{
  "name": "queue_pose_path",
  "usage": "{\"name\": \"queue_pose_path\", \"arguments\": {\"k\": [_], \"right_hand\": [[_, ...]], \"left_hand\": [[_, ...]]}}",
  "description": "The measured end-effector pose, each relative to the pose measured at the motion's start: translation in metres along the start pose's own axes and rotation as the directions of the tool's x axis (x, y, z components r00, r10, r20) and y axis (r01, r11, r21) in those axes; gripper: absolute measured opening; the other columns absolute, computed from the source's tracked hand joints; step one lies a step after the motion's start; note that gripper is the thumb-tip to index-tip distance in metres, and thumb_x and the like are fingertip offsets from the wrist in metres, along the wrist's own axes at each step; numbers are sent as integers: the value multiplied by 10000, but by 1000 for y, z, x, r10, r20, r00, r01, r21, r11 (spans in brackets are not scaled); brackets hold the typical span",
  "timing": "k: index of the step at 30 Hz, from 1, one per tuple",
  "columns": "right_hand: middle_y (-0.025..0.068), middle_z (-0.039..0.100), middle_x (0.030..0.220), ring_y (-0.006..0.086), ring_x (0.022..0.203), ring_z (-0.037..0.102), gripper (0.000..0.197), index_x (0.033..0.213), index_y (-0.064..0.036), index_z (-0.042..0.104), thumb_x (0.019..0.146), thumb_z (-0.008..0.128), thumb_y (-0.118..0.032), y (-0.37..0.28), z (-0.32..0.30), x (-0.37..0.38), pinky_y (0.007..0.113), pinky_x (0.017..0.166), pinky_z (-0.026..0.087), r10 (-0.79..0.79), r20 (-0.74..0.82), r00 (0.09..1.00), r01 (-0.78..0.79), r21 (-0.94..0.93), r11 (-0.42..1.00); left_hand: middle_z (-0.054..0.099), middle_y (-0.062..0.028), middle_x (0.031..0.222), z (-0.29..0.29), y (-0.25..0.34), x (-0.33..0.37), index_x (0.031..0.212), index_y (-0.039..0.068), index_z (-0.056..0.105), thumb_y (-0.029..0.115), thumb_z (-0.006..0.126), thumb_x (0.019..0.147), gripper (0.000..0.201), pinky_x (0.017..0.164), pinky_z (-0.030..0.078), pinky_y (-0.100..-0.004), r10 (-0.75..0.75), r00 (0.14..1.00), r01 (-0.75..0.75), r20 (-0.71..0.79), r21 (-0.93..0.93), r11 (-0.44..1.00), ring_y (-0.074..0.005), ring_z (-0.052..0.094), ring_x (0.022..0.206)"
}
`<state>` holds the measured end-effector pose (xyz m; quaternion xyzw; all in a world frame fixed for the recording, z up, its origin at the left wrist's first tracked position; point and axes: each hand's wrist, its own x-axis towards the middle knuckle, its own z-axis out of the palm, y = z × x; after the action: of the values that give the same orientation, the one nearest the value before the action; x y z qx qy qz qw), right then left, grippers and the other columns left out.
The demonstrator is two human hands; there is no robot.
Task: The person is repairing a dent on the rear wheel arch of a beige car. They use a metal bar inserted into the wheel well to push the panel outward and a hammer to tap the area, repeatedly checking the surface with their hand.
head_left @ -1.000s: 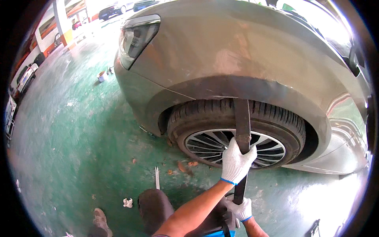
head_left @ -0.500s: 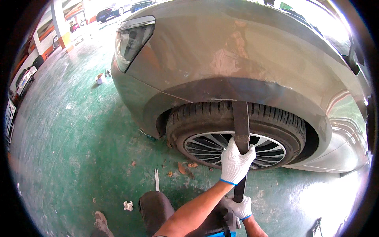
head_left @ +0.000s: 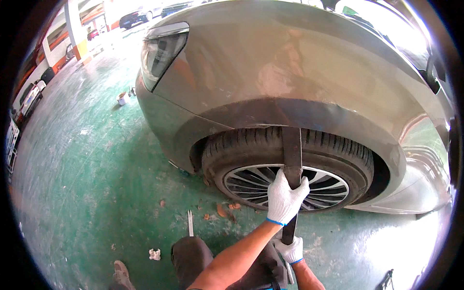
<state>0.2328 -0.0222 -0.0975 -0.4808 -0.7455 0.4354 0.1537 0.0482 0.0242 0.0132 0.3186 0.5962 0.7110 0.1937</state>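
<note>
A long, flat, dark metal pry bar (head_left: 292, 149) stands across the front wheel of a grey-brown car. Its upper end goes up under the lip of the fender (head_left: 314, 112), in front of the tyre (head_left: 241, 149), where the tip is hidden. My left hand (head_left: 284, 197), in a white knit glove with a blue cuff, grips the bar at mid-length over the spoked rim (head_left: 251, 180). Lower down, my gloved right hand (head_left: 291, 250) is closed round the bar's bottom end, close to my knees. The fender above the wheel arch looks scuffed and creased.
On the green floor lie a pale notched flat tool (head_left: 190, 223), crumpled white paper (head_left: 154, 254) and dry leaves (head_left: 221, 210). A white roll or cup (head_left: 123, 98) stands beyond the bumper. A dark tool (head_left: 386, 279) lies at lower right. The headlight (head_left: 164, 55) is at upper left.
Both hands and the bar's lower part have shifted slightly left in the picture. The bar's top stays under the fender lip, and both grips are kept.
</note>
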Motion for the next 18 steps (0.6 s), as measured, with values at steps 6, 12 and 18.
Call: {"name": "queue_pose_path", "arguments": {"k": [6,12,18], "right_hand": [[103,756,743,132,696,715,173,893,-49,791,832,802,-211,5,2,-15,335,670,569,67,35,997,-70,75,995],[99,758,753,119,702,706,170,890,-45,790,823,818,-199,-1,-1,-22,328,673,568,120,-16,993,-119,67,991],[102,745,712,112,676,694,161,889,-48,794,819,821,-191,11,-1,-24,316,669,566,173,33,984,-176,151,973]], "left_hand": [[654,-56,743,-2,4,-5,1064,17,575,124,770,904,274,500,521,-296,-60,998,60,28,-19,998,-127,652,577],[640,-46,776,-3,9,-6,1073,13,561,96,754,911,266,489,510,-286,-77,994,86,75,-118,989,-118,637,584],[639,-44,754,-2,14,-8,1048,16,563,103,760,908,257,489,504,-284,-109,991,115,72,-85,990,-111,625,564]]}}
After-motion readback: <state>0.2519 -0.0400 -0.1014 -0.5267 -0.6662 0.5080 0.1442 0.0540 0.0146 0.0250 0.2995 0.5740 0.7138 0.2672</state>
